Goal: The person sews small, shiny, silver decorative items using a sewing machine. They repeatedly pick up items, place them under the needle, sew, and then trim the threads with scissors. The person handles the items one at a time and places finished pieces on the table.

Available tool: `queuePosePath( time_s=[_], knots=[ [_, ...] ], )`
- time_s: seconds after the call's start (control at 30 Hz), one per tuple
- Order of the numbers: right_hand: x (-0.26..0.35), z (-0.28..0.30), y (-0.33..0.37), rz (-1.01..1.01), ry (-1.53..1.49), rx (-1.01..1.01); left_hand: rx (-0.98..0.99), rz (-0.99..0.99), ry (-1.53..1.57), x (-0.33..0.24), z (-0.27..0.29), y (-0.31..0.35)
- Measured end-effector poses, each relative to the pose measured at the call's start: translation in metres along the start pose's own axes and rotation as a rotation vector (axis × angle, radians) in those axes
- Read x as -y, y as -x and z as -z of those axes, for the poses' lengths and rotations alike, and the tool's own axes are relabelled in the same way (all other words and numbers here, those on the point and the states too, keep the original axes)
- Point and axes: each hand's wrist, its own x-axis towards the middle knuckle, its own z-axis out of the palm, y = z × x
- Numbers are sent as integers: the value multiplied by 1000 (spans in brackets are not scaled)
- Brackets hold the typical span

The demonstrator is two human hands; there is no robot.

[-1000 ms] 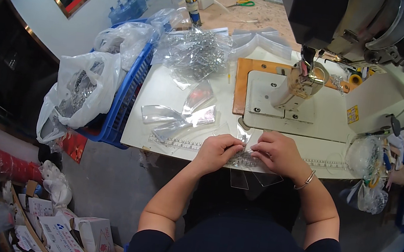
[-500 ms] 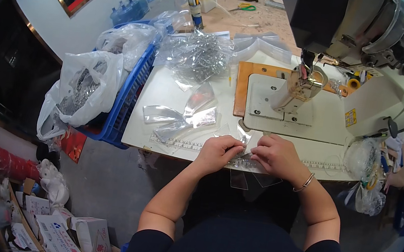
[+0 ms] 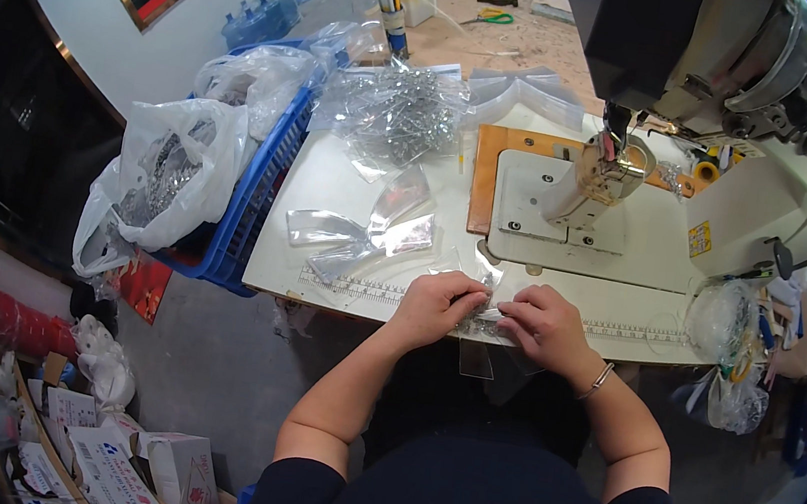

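At the table's near edge, my left hand (image 3: 441, 307) is closed, thumb and fingers pinching a clear plastic piece (image 3: 477, 360) whose squared end hangs over the edge. My right hand (image 3: 550, 324) faces it closely, its fingertips pressed together on the same crumpled clear plastic; exactly what they grip is partly hidden. Small shiny silvery bits (image 3: 477, 328) lie under and between the hands. Left of them, folded strips of clear plastic (image 3: 396, 234) rest on the white tabletop (image 3: 307, 180), by a printed ruler scale (image 3: 359, 289).
A sewing machine (image 3: 592, 190) stands just beyond my hands. Silvery metal pieces (image 3: 410, 117) lie heaped on plastic behind the strips. At left, a blue crate (image 3: 239, 217) holds white plastic bags (image 3: 176, 174). Green-handled scissors (image 3: 496, 18) lie on the far board.
My right hand has moved slightly down and tilted, its fingers closer together. The plastic flap below it shows less. The left hand stays almost in place.
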Motion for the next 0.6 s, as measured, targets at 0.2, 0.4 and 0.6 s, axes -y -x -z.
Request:
queuePosePath(
  time_s=[0.2, 0.4, 0.6],
  knots=[
    [-10, 1, -3, 125, -32, -27, 0, 4, 10, 1, 2, 0],
    [-13, 2, -7, 177, -104, -53, 3, 40, 54, 1, 2, 0],
    [-13, 13, -7, -33, -236, 111, 21, 6, 7, -1, 3, 1]
  ],
)
